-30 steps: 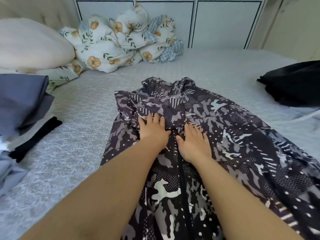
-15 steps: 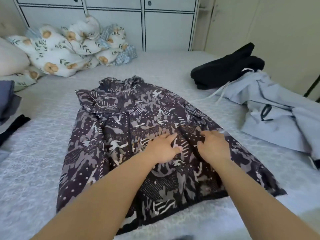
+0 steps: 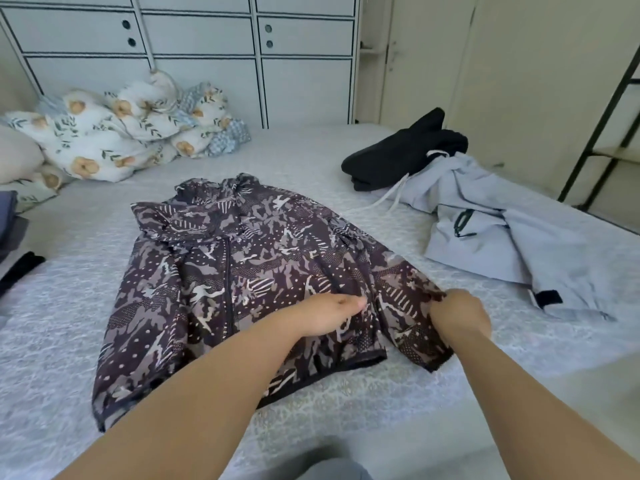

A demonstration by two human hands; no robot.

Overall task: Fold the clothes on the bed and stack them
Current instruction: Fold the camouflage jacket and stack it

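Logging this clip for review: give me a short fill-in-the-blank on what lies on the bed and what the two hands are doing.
1. Both hands are on the ____-patterned jacket.
2. The right hand grips the jacket's ____.
3. The black garment lies beside a light ____ hoodie.
4. The left hand rests on the jacket with fingers ____.

Missing words: camouflage; sleeve; blue; straight

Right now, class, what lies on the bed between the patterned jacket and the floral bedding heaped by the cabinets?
In the head view, only bare grey bedspread lies between the patterned jacket and the floral bedding; nothing rests there.
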